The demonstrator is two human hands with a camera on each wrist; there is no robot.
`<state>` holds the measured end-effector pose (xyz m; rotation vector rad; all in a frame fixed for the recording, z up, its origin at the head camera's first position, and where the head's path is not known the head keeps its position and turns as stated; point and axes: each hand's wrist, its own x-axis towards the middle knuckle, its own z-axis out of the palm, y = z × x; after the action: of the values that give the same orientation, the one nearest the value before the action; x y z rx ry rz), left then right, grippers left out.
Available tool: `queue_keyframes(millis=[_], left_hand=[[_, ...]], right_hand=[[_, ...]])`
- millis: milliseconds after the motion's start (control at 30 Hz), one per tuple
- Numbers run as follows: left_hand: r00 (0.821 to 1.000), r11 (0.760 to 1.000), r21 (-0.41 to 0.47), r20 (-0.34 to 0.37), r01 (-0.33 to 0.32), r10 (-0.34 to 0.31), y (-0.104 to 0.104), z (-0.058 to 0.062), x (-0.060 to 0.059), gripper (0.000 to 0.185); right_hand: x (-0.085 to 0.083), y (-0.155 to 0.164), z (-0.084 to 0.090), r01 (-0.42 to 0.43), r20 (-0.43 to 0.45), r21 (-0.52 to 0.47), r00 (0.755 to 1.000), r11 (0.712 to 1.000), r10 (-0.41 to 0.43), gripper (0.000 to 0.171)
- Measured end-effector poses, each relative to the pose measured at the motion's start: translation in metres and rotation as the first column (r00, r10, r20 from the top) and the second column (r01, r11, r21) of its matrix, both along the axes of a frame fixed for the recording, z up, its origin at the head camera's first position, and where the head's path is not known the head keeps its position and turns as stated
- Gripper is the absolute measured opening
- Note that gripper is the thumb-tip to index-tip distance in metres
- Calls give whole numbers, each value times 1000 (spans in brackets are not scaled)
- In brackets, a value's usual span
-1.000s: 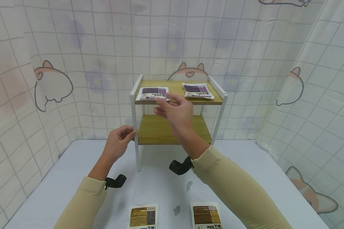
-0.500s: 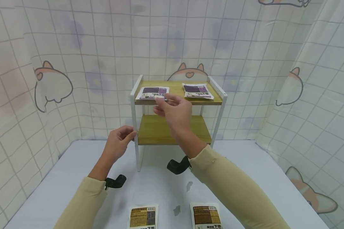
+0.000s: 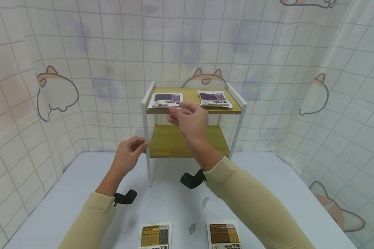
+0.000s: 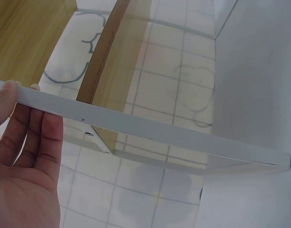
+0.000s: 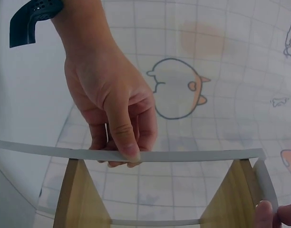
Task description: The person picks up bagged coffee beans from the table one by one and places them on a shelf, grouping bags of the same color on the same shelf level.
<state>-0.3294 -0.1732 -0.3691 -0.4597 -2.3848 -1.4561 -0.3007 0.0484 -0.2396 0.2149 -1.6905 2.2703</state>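
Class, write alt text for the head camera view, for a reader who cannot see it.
A person's right hand pinches a purple packet on the top of a two-tier wooden shelf, while the left hand grips its white front leg.

A curtained booth with a pale worktop

Soft cloth walls [image 3: 118,41] printed with a grey grid, faint lilac blotches and cartoon cats hang on three sides, creased at the corners. One cat outline [image 3: 57,91] shows on the left cloth, another [image 3: 341,207] low on the right, and a pair of ears [image 3: 205,77] peeps up at the back. The worktop [image 3: 65,193] is pale bluish white, evenly lit with soft shadows.
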Motion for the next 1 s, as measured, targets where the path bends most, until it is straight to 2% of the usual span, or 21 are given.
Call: queue_keyframes(millis=[200,400,733,1000], left_hand=[[1000,1000,-2,3,-6,6,0,0,1,30],[1000,1000,-6,-7,-1,1,0,0,1,29],[1000,1000,9,16,8,-8,2,1,3,29],[1000,1000,4,-1,9,-9,1,1,3,29]], right_hand=[[0,-3,1,38,-11,18,999,999,-38,27],[0,-3,5,53,12,43,998,998,-54,22],[2,3,3,28,33,-10,999,1000,-28,30],[1,7,2,33,30,-18,999,999,-32,34]])
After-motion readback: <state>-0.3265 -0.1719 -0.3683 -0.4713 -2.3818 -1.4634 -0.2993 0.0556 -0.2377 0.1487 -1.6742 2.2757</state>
